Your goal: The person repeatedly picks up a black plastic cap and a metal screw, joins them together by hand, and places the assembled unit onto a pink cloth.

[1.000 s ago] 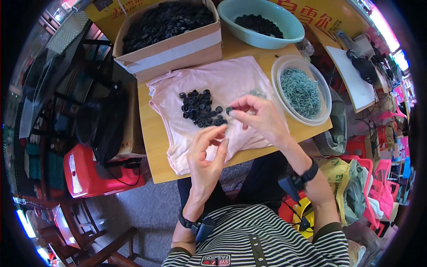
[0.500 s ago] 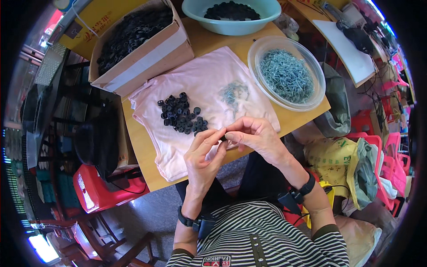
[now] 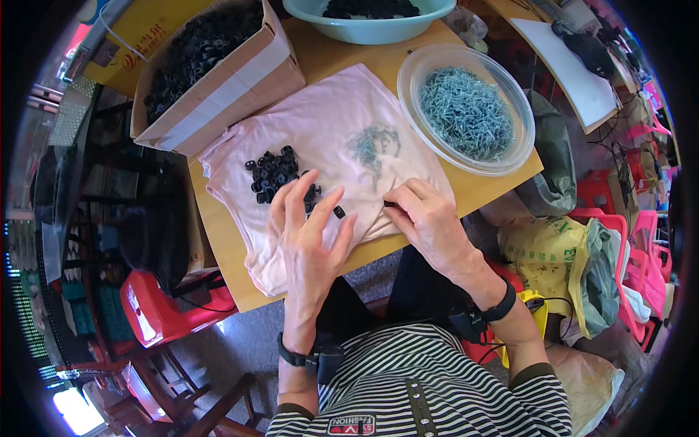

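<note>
Over the near edge of a pile of small round black plastic pieces [image 3: 273, 171], my left hand [image 3: 306, 237] is open with its fingers spread. A single black piece [image 3: 339, 212] shows close to its fingertips; whether they touch is unclear. My right hand [image 3: 440, 229] is closed in a pinch on another small black plastic piece [image 3: 389, 205], mostly covered by the thumb and finger. Beneath both hands lies a pale pink cloth [image 3: 313, 120]. Small silvery screws [image 3: 373, 146] are scattered on it, beyond my right hand.
A cardboard box [image 3: 218, 102] full of black pieces stands at the far left of the table [image 3: 226, 255]. A pale green basin [image 3: 364, 30] with black parts is at the back. To the right sits a clear round tub [image 3: 526, 138] of screws. Red stools [image 3: 149, 313] flank the table.
My hands have come apart. The left moved left toward the pile and spread its fingers, while the right shifted right, still pinching a black piece. The view has shifted slightly.
</note>
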Action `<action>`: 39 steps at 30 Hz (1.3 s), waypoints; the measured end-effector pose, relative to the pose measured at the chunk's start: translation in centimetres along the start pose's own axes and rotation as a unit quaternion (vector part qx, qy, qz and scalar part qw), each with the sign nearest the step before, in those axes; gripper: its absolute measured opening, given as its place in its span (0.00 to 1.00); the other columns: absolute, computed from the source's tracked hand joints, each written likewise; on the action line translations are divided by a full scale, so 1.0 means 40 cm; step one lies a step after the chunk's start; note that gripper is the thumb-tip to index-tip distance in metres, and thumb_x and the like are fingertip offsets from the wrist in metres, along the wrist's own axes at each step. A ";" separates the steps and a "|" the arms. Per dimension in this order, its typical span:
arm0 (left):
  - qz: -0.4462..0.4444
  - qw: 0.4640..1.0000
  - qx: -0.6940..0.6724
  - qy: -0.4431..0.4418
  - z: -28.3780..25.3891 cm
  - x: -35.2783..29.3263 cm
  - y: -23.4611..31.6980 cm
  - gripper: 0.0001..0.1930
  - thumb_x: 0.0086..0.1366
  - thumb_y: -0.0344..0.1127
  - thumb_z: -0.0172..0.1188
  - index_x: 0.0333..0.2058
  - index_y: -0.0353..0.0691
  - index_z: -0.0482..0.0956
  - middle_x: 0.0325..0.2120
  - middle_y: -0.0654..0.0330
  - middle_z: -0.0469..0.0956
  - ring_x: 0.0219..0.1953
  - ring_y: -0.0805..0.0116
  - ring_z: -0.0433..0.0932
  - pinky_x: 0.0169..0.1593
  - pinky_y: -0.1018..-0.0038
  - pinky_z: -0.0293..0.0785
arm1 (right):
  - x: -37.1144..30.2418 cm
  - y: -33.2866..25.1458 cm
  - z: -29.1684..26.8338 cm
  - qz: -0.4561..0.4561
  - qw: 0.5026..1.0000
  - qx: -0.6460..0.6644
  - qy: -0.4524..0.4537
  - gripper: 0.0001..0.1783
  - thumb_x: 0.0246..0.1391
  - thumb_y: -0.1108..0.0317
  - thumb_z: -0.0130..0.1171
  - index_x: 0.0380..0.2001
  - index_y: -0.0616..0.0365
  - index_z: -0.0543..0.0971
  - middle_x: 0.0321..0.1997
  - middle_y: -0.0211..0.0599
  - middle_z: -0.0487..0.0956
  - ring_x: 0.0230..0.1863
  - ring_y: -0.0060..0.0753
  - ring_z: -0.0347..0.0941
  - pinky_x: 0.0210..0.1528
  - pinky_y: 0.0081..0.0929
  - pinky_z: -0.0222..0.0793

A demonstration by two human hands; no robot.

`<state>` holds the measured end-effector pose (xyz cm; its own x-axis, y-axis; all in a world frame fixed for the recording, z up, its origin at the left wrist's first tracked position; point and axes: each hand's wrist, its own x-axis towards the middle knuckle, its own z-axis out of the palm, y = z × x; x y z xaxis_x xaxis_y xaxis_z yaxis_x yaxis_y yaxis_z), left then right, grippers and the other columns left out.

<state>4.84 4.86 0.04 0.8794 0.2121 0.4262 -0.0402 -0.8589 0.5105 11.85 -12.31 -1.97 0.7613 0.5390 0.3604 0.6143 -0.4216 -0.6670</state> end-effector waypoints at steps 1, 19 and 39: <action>0.012 1.000 0.015 -0.005 0.009 0.013 -0.001 0.15 0.49 0.29 0.67 0.39 0.42 0.82 0.48 0.59 0.74 0.53 0.56 0.67 0.57 0.61 0.59 | 0.001 -0.003 -0.004 0.000 1.000 0.002 -0.002 0.10 0.44 0.78 0.63 0.33 0.62 0.77 0.30 0.41 0.74 0.32 0.45 0.74 0.34 0.35 0.69; -0.103 0.940 -0.325 -0.001 0.015 0.000 0.058 0.06 0.53 0.25 0.66 0.31 0.37 0.81 0.31 0.59 0.78 0.35 0.70 0.74 0.41 0.75 0.67 | -0.023 0.024 -0.087 0.310 0.570 0.756 -0.088 0.15 0.56 0.71 0.61 0.46 0.65 0.78 0.37 0.37 0.81 0.32 0.20 0.77 0.35 0.15 0.76; -0.222 0.749 -0.624 -0.007 -0.070 -0.099 0.098 0.06 0.59 0.20 0.61 0.36 0.32 0.75 0.34 0.57 0.80 0.36 0.73 0.80 0.39 0.81 0.75 | -0.039 -0.151 -0.104 0.141 0.876 0.461 -0.017 0.15 0.55 0.80 0.59 0.47 0.67 0.74 0.44 0.38 0.78 0.46 0.22 0.75 0.47 0.18 0.73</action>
<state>-0.15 1.97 2.45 0.9421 0.3354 0.0031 -0.1462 0.4022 0.9038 7.81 -13.64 4.19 0.8399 0.5359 0.0866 -0.0390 0.2187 -0.9750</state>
